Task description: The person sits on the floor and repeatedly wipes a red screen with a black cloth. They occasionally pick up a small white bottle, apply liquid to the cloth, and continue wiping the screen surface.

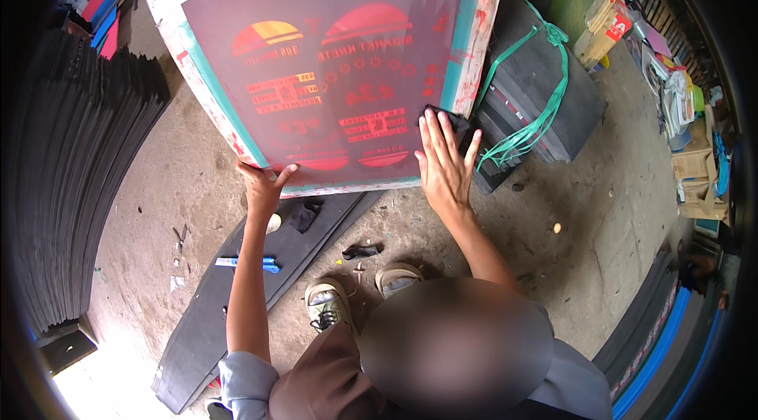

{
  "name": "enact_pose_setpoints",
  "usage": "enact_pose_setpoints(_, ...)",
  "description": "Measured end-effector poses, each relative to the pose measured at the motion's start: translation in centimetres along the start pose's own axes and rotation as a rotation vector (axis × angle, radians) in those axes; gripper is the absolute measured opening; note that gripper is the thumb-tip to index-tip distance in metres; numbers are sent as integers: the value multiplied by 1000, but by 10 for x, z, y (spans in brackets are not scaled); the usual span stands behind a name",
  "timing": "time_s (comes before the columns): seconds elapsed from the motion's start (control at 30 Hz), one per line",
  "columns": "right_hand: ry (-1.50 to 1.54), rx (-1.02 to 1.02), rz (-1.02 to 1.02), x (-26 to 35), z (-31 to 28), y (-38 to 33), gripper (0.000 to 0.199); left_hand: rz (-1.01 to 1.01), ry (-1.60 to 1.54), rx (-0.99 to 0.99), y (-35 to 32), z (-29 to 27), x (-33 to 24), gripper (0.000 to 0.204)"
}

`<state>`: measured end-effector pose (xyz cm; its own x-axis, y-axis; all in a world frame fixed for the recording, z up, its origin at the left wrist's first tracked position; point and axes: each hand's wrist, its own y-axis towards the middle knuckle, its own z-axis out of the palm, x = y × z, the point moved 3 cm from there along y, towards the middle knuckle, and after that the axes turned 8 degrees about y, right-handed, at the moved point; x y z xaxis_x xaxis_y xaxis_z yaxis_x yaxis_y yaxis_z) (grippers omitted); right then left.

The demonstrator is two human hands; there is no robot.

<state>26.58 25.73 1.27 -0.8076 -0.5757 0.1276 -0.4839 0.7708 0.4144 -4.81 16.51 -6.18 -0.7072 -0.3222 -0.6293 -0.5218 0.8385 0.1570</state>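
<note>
A screen-printing frame is tilted up in front of me, its mesh edged with teal and showing red and yellow stencil shapes. My left hand grips its lower left corner, thumb on the front and fingers around the edge. Near the lower right of the mesh, my right hand lies with fingers spread over a wad of black cloth, pressing it against the screen. Most of the cloth is hidden beneath those fingers.
Stacked black sheets rise at left. A bundle of dark sheets tied with green strapping sits right of the frame. Below lies a long black sheet with a blue cutter and black scrap. Cluttered shelves stand far right.
</note>
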Motion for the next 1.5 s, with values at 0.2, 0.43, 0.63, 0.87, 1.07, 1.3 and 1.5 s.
enact_pose_setpoints(0.2, 22, -231, 22, 4, -39, 80, 58, 37, 92, -33, 0, 0, 4, 101)
enact_pose_setpoints(0.43, -42, -8, 39, -3, -8, 10, 63, -33, 58, -6, -2, -1, -6, 105)
enact_pose_setpoints(0.63, 8, -384, -36, 6, -63, 127, 66, -59, 55, -15, -2, -3, 12, 108)
enact_pose_setpoints(0.87, -181, 15, -436, 14, 7, 70, 72, -109, 66, -11, -4, -1, -10, 112)
enact_pose_setpoints(1.07, -316, 54, -886, -3, -10, 101, 68, -121, 37, -42, -6, -10, -4, 112)
enact_pose_setpoints(1.3, -104, -32, -606, 44, -11, 105, 62, -123, 57, -29, -3, -7, -8, 112)
enact_pose_setpoints(1.5, -475, -5, -1085, 10, 21, 62, 57, -154, -3, -7, -5, -1, -2, 117)
